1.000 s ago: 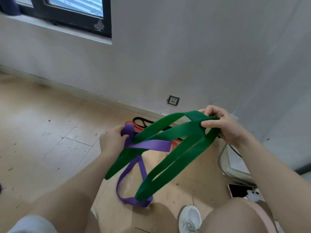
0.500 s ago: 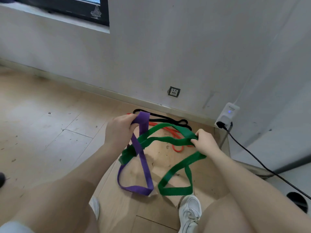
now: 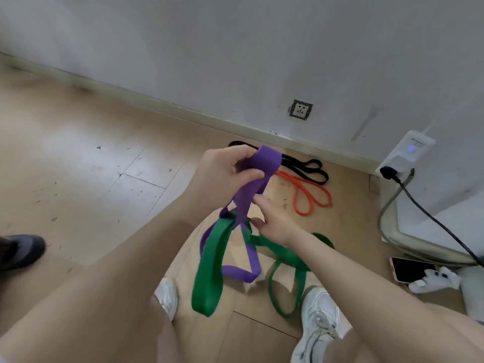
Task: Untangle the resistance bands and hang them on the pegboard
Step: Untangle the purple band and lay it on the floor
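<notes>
While your left hand [image 3: 225, 171] still grips the purple band [image 3: 258, 176], it's risen higher. Your right hand [image 3: 275, 224] dropped the green band [image 3: 212, 271]; fingers now extended.

Four resistance bands: one purple band [image 3: 250, 195], one green band [image 3: 212, 268], one orange band [image 3: 309, 197], one black band [image 3: 306, 167].

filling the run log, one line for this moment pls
left hand: grips purple band | right hand: at green band crossing | bands: tangled

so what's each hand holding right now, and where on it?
Left hand grips the purple band at its top fold. Right hand is at the purple-green crossing; its grip on the green band cannot be told.
</notes>
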`<state>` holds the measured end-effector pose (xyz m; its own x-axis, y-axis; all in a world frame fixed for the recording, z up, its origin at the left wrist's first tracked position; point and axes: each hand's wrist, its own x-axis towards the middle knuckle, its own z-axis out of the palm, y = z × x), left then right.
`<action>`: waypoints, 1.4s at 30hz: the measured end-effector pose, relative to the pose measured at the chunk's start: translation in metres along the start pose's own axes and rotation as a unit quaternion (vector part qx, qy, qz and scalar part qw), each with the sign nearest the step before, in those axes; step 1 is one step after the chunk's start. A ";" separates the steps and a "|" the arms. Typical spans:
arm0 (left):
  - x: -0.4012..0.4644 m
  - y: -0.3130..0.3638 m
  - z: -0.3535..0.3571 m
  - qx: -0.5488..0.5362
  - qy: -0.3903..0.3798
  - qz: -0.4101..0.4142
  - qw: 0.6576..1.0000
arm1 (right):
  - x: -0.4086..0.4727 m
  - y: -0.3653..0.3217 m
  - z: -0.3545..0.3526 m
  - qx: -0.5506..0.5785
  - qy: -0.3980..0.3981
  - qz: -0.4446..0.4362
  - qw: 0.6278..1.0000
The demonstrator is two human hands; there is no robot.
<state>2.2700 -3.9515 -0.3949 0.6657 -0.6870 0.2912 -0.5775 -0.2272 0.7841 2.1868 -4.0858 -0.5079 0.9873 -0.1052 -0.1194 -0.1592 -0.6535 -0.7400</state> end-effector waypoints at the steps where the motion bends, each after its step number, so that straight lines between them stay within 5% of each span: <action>1: 0.002 -0.002 -0.003 -0.017 0.003 -0.014 1.000 | 0.004 0.007 0.006 0.045 -0.011 0.039 0.998; 7: 0.007 -0.016 -0.015 -0.127 -0.001 -0.084 0.988 | 0.021 0.021 0.028 0.104 -0.062 0.106 0.987; 15: 0.015 -0.037 -0.017 -0.104 -0.010 -0.111 0.988 | 0.022 0.027 0.021 0.068 -0.288 0.091 0.951; 21: 0.015 -0.046 -0.004 0.014 -0.042 -0.107 0.993 | 0.019 0.015 0.005 -0.242 -0.160 0.059 0.955; 29: 0.005 -0.040 -0.008 0.071 -0.094 -0.067 0.991 | 0.000 -0.036 -0.059 -0.396 0.028 0.018 0.918; 33: 0.002 -0.047 -0.016 0.159 -0.105 -0.064 0.979 | -0.017 -0.041 -0.110 -0.212 0.178 0.101 0.956; 36: 0.001 -0.052 -0.011 0.222 -0.092 -0.089 0.967 | -0.027 -0.029 -0.127 -0.055 0.268 0.178 0.945; 42: -0.009 -0.060 -0.007 0.262 -0.072 -0.149 0.951 | -0.052 -0.002 -0.131 0.369 0.350 0.305 0.805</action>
<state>2.3023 -3.9264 -0.4408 0.7862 -0.6179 -0.0089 -0.5554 -0.7129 0.4281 2.1359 -4.1774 -0.4139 0.4418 -0.8035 -0.3991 -0.3164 0.2768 -0.9074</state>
